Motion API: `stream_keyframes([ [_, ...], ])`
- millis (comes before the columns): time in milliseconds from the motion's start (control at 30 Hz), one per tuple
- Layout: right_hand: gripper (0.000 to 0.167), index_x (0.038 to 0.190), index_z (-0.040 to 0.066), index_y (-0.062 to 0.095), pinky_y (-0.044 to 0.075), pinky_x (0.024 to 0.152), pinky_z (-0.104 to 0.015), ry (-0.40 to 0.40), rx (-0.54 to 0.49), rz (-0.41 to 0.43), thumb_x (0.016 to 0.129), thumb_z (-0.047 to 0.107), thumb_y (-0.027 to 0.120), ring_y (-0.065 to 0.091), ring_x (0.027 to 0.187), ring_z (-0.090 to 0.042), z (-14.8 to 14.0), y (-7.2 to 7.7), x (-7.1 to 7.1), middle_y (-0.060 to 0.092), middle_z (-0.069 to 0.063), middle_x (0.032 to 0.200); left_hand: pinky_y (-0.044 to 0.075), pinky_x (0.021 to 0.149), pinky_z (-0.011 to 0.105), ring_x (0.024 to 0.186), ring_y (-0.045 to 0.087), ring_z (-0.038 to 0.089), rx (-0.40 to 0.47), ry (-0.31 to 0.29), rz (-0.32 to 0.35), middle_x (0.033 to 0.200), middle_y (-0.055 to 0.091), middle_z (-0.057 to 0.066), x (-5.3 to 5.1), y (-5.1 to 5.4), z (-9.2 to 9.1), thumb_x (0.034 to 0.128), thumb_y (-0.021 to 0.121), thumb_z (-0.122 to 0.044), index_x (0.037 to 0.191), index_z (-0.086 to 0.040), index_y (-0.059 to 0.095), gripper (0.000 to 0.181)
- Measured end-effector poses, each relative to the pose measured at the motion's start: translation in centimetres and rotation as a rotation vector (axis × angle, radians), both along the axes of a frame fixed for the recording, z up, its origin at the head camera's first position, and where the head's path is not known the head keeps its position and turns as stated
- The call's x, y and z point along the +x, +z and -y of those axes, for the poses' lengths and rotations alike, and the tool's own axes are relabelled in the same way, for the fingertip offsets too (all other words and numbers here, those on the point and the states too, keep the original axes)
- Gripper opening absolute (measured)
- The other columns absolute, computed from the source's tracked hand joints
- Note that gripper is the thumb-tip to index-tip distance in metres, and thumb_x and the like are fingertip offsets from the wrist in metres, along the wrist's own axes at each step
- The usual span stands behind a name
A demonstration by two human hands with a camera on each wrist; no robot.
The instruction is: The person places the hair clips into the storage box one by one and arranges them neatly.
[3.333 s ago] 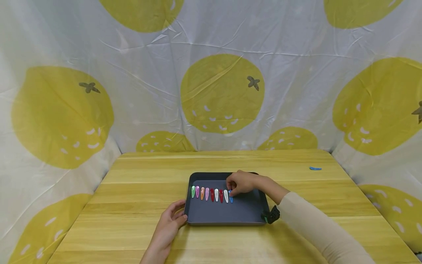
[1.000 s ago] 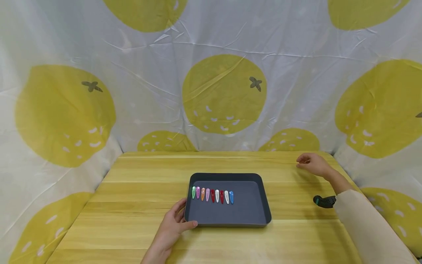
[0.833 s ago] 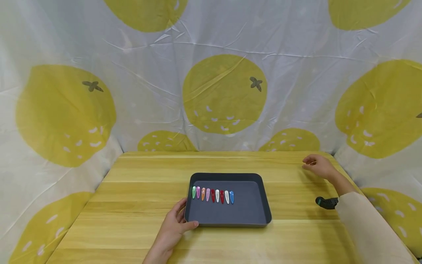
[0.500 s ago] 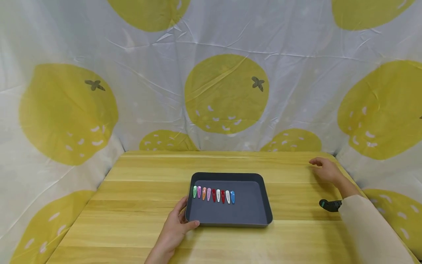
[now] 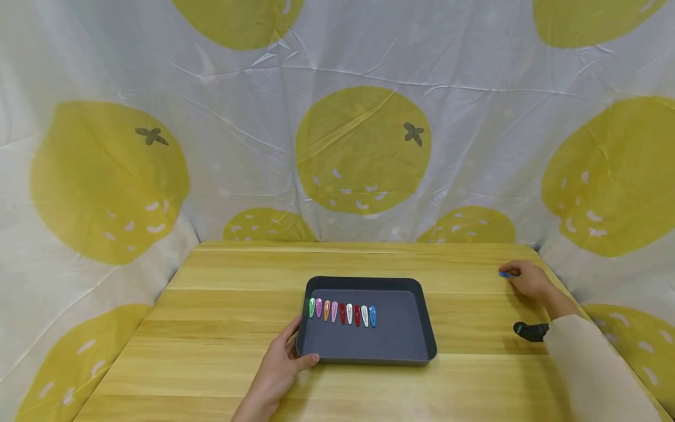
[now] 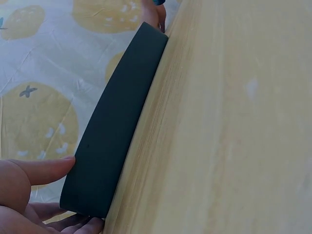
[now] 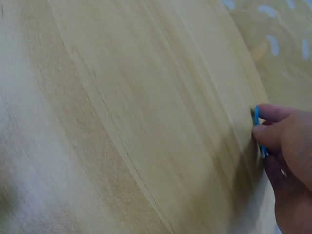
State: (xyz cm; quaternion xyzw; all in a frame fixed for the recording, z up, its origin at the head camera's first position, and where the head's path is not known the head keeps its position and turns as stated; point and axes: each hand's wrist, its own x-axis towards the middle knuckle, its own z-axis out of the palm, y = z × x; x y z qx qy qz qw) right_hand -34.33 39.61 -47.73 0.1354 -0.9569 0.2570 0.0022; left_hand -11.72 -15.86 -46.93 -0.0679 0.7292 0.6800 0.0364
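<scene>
My right hand [image 5: 529, 281] pinches a blue hair clip [image 5: 504, 274] at the far right of the table. In the right wrist view, thumb and fingers hold this clip [image 7: 257, 116] close to the wood. Left of centre, my left hand [image 5: 278, 370] grips the near left corner of a dark grey baking tray [image 5: 403, 337], its thumb at the front rim and its fingers along the left side. Inside the tray lies a row of snap hair clips: green [image 5: 312, 308], pink, orange, red [image 5: 342, 313] and white ones, with a blue one [image 5: 372, 316] at the right end.
The tray stands on a wooden table [image 5: 221, 328]. A lemon-print cloth [image 5: 364, 146] hangs behind the table and along both sides. A black wrist-worn device [image 5: 529, 332] sits under the right forearm, beside the beige sleeve [image 5: 590, 363].
My right hand has left the blue clip lying in the tray's row, moved to the far right, and now pinches the other blue hair clip. The left hand stays at the tray's corner.
</scene>
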Motion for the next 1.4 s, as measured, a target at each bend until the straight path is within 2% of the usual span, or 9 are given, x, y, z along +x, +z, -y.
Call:
stream_keyframes([
  [100,0.019,0.114,-0.012,0.066,0.048,0.088,-0.065,-0.005,-0.006,-0.015,0.100,-0.003,0.059,0.058,0.106,-0.055,0.1,0.0,-0.2,0.065,-0.032,0.111,0.044,0.108,0.050,0.141,0.037,0.052,-0.005,0.006,0.010,0.161,0.026,0.033,0.1,0.1,-0.1,0.0839,0.076,0.012,0.161,0.003,0.026,0.092],
  [233,0.011,0.105,-0.009,0.066,0.050,0.080,-0.054,-0.012,-0.028,0.005,0.100,-0.001,0.061,0.060,0.091,-0.040,0.5,0.1,-0.3,0.065,-0.020,0.098,0.044,0.108,0.051,0.140,0.038,0.052,-0.014,0.019,0.009,0.160,0.028,0.033,0.2,0.0,0.0,0.0836,0.076,0.012,0.161,0.003,0.027,0.092],
  [333,0.008,0.101,-0.006,0.065,0.048,0.076,-0.044,-0.020,-0.034,0.021,0.100,0.001,0.062,0.057,0.085,-0.029,0.7,0.1,-0.4,0.064,-0.014,0.094,0.044,0.107,0.051,0.140,0.038,0.052,-0.025,0.029,0.011,0.160,0.028,0.033,0.1,0.0,0.0,0.0838,0.076,0.011,0.161,0.002,0.028,0.091],
  [500,0.009,0.102,-0.006,0.064,0.047,0.073,-0.040,-0.006,-0.060,0.027,0.101,0.001,0.061,0.054,0.083,-0.025,0.8,0.1,0.0,0.063,-0.012,0.094,0.043,0.108,0.053,0.141,0.037,0.052,-0.048,0.039,0.027,0.161,0.027,0.033,0.1,-0.1,0.0,0.0847,0.077,0.010,0.161,0.001,0.027,0.091],
  [600,0.015,0.109,-0.009,0.063,0.047,0.073,-0.036,-0.001,-0.128,0.053,0.104,0.004,0.059,0.055,0.086,-0.025,0.8,0.1,0.3,0.062,-0.013,0.098,0.041,0.109,0.055,0.141,0.035,0.053,-0.063,0.043,0.030,0.160,0.028,0.033,0.1,0.0,-0.1,0.0851,0.077,0.009,0.161,0.001,0.028,0.091],
  [767,0.028,0.122,-0.014,0.056,0.053,0.071,-0.028,-0.029,-0.316,0.156,0.107,0.010,0.056,0.057,0.089,-0.021,0.8,0.0,0.5,0.060,-0.020,0.109,0.038,0.110,0.058,0.141,0.034,0.055,-0.090,0.048,0.032,0.160,0.028,0.033,0.1,0.0,-0.3,0.0855,0.078,0.007,0.161,0.000,0.029,0.091],
  [933,0.031,0.127,-0.017,0.049,0.058,0.078,-0.028,-0.019,-0.480,0.244,0.107,0.006,0.055,0.061,0.094,-0.015,1.3,0.0,0.4,0.058,-0.026,0.119,0.037,0.111,0.058,0.141,0.035,0.054,-0.095,0.053,0.038,0.159,0.030,0.033,0.1,0.1,-0.4,0.0862,0.077,0.006,0.161,-0.001,0.029,0.089],
  [1200,0.030,0.127,-0.017,0.045,0.059,0.080,-0.029,0.034,-0.585,0.302,0.107,0.002,0.054,0.064,0.092,-0.014,2.2,-0.2,0.4,0.057,-0.026,0.118,0.035,0.113,0.059,0.142,0.034,0.053,-0.100,0.048,0.033,0.160,0.029,0.032,0.0,0.2,-0.5,0.0864,0.077,0.007,0.161,0.000,0.029,0.089],
  [1400,0.030,0.125,-0.016,0.046,0.059,0.083,-0.029,0.064,-0.648,0.325,0.106,0.005,0.057,0.065,0.094,-0.014,3.3,-0.2,0.5,0.059,-0.019,0.114,0.036,0.112,0.059,0.141,0.035,0.053,-0.097,0.044,0.032,0.160,0.030,0.033,-0.1,0.1,-0.5,0.0865,0.077,0.006,0.161,0.000,0.028,0.089],
])
